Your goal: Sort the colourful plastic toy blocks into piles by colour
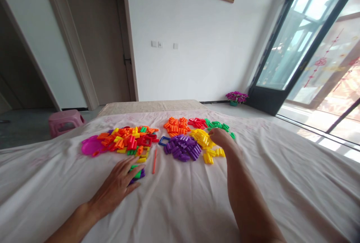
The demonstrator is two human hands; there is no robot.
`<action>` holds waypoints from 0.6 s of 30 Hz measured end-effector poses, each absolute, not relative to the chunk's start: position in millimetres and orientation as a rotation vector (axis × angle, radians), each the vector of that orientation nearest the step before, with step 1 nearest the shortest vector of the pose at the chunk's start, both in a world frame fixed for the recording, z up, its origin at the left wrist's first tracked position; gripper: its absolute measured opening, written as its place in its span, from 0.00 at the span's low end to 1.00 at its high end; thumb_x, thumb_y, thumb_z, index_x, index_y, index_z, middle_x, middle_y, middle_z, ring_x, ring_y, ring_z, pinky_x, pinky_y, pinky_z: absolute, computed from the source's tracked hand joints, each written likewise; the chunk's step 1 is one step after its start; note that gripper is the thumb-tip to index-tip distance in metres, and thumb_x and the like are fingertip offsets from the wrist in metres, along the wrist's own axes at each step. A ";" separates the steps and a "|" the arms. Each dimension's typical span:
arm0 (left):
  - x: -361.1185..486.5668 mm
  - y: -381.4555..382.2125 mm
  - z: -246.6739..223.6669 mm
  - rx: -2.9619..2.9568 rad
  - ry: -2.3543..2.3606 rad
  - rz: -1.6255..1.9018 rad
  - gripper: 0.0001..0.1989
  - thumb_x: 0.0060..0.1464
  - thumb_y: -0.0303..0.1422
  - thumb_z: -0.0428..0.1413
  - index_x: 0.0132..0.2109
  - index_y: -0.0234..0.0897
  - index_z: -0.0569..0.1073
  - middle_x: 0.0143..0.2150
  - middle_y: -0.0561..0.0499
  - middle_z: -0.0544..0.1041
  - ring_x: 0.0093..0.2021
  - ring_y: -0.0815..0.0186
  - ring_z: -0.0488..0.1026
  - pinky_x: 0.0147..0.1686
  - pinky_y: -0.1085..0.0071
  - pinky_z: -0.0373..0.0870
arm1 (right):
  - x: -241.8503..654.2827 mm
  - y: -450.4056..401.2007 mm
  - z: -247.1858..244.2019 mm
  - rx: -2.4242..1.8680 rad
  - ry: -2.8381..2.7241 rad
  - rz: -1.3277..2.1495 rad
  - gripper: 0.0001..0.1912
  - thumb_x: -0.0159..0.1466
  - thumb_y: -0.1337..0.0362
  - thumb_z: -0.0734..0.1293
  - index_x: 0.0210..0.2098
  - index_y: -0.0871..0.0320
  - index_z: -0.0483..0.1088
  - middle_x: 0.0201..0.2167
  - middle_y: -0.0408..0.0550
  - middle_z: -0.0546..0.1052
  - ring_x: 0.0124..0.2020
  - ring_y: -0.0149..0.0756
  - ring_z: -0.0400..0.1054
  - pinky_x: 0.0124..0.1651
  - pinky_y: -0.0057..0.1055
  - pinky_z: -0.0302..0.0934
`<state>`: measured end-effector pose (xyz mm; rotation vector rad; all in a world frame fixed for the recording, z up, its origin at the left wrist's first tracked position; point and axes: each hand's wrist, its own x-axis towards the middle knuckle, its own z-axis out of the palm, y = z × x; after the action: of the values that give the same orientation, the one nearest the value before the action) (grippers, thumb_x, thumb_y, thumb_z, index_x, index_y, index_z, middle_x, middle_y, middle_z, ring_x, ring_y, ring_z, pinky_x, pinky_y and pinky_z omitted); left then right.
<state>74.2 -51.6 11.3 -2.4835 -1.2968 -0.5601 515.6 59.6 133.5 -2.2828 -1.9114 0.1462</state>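
Observation:
My left hand (123,175) rests at the near left with its fingers apart. Under and beside those fingers lie green (137,171) and purple (141,175) plastic pieces, partly covered. Over the sorted piles my right hand (219,138) is bent down with curled fingers; whatever is in them is hidden. Nearest to it are yellow pieces (203,138) and green pieces (218,124). Purple pieces (182,147), orange pieces (176,126) and red pieces (197,123) are heaped to its left. A mixed heap (131,141) of coloured pieces lies beyond my left hand.
A magenta plastic dish (91,146) sits left of the mixed heap. A thin orange stick (154,161) and a blue square frame (163,141) lie between the heaps. Everything rests on a wrinkled pale cloth (191,201). A pink stool (66,122) stands beyond, at left.

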 end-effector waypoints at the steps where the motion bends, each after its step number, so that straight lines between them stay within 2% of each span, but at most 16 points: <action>1: 72.2 -42.3 12.7 -2.452 -1.270 -0.556 0.27 0.60 0.41 0.55 0.66 0.55 0.64 0.68 0.47 0.66 0.66 0.54 0.63 0.64 0.51 0.63 | 520.9 58.9 133.4 -2.327 -1.898 0.153 0.19 0.61 0.68 0.62 0.48 0.54 0.78 0.49 0.54 0.79 0.52 0.46 0.72 0.47 0.34 0.62; 4: 64.8 -18.0 22.2 -2.357 -1.288 -0.579 0.27 0.60 0.43 0.54 0.66 0.53 0.65 0.68 0.44 0.65 0.67 0.51 0.61 0.65 0.46 0.57 | 525.6 56.3 137.4 -2.416 -1.839 0.141 0.21 0.62 0.67 0.61 0.51 0.52 0.77 0.52 0.55 0.78 0.53 0.49 0.71 0.49 0.39 0.62; 7: 57.1 -4.8 36.8 -2.269 -1.452 -0.708 0.28 0.61 0.47 0.51 0.65 0.44 0.66 0.68 0.40 0.65 0.68 0.51 0.60 0.67 0.49 0.54 | 505.1 52.4 143.4 -2.292 -1.853 0.062 0.22 0.63 0.68 0.61 0.53 0.51 0.76 0.54 0.55 0.77 0.53 0.49 0.71 0.48 0.38 0.63; 9: 52.3 -1.8 44.7 -2.132 -1.650 -0.854 0.28 0.64 0.46 0.45 0.64 0.37 0.67 0.67 0.39 0.66 0.68 0.53 0.60 0.67 0.53 0.53 | 475.1 46.9 143.8 -2.037 -1.979 0.060 0.20 0.64 0.69 0.60 0.50 0.51 0.78 0.50 0.53 0.79 0.50 0.46 0.73 0.46 0.35 0.63; 11: 46.6 -1.9 46.9 -1.900 -1.921 -1.014 0.28 0.65 0.45 0.41 0.63 0.34 0.67 0.64 0.37 0.69 0.66 0.53 0.63 0.65 0.55 0.57 | 435.6 37.9 138.7 -1.698 -2.146 0.145 0.17 0.65 0.68 0.61 0.45 0.52 0.79 0.43 0.50 0.81 0.44 0.42 0.74 0.44 0.32 0.62; 13: 38.9 -4.3 42.1 -1.638 -2.209 -1.137 0.29 0.64 0.44 0.40 0.63 0.32 0.67 0.62 0.35 0.71 0.63 0.51 0.67 0.62 0.55 0.62 | 392.8 25.9 128.4 -1.338 -2.276 0.295 0.15 0.65 0.69 0.61 0.44 0.53 0.79 0.40 0.47 0.81 0.42 0.38 0.74 0.45 0.30 0.63; 15: 29.0 -8.0 32.9 -1.489 -2.430 -1.168 0.29 0.62 0.44 0.42 0.63 0.33 0.67 0.60 0.34 0.72 0.60 0.48 0.69 0.58 0.55 0.66 | 352.9 13.4 115.4 -1.068 -2.369 0.418 0.16 0.65 0.70 0.63 0.47 0.54 0.78 0.43 0.47 0.80 0.44 0.37 0.74 0.47 0.29 0.63; 18: 13.5 -13.3 21.0 -1.475 -2.596 -1.158 0.29 0.60 0.43 0.43 0.62 0.33 0.69 0.59 0.35 0.73 0.58 0.48 0.70 0.57 0.55 0.67 | 305.6 0.4 96.5 -1.007 -2.410 0.441 0.15 0.66 0.63 0.66 0.51 0.53 0.75 0.46 0.49 0.79 0.44 0.37 0.74 0.46 0.29 0.64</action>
<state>13.5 -13.3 21.0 -1.4750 -2.5962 -1.1580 305.6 0.4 96.5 -1.0069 -2.4099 0.4409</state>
